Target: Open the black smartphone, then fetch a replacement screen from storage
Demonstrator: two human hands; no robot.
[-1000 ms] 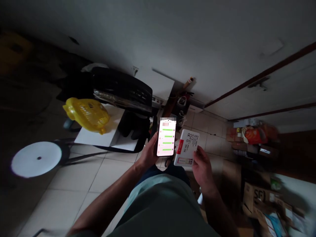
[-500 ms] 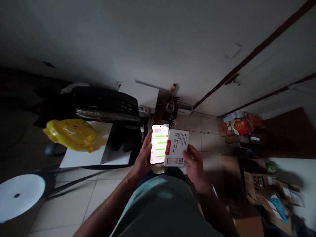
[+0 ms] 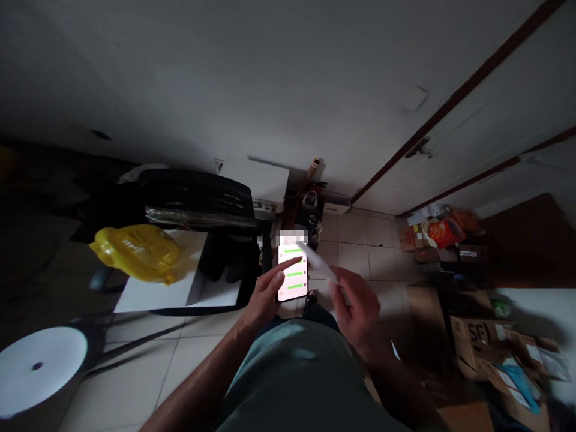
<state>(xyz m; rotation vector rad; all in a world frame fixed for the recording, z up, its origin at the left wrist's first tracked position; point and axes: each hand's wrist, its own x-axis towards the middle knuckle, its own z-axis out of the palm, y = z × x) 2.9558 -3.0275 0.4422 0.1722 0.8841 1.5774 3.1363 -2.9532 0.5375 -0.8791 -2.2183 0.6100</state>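
Observation:
A smartphone (image 3: 292, 279) with a bright screen of green message bars is upright in front of my body. My left hand (image 3: 263, 298) is closed around its left side, thumb at the edge and one finger stretched across the screen. Just to the right, my right hand (image 3: 357, 303) pinches a flat white box (image 3: 319, 261) between thumb and fingers. The box is tilted almost edge-on, its top end close to the phone's upper right edge, so its printed face is hidden; whether they touch I cannot tell.
On the left, a yellow plastic basket-like thing (image 3: 139, 252) rests on a black chair (image 3: 198, 195) with a white box. A round white disc (image 3: 42, 369) is at lower left. Cardboard boxes (image 3: 477, 336) are piled on the right, below a door (image 3: 486, 132).
My right hand has turned the white box from showing its printed label to nearly edge-on. A finger of my left hand has come across the phone's screen.

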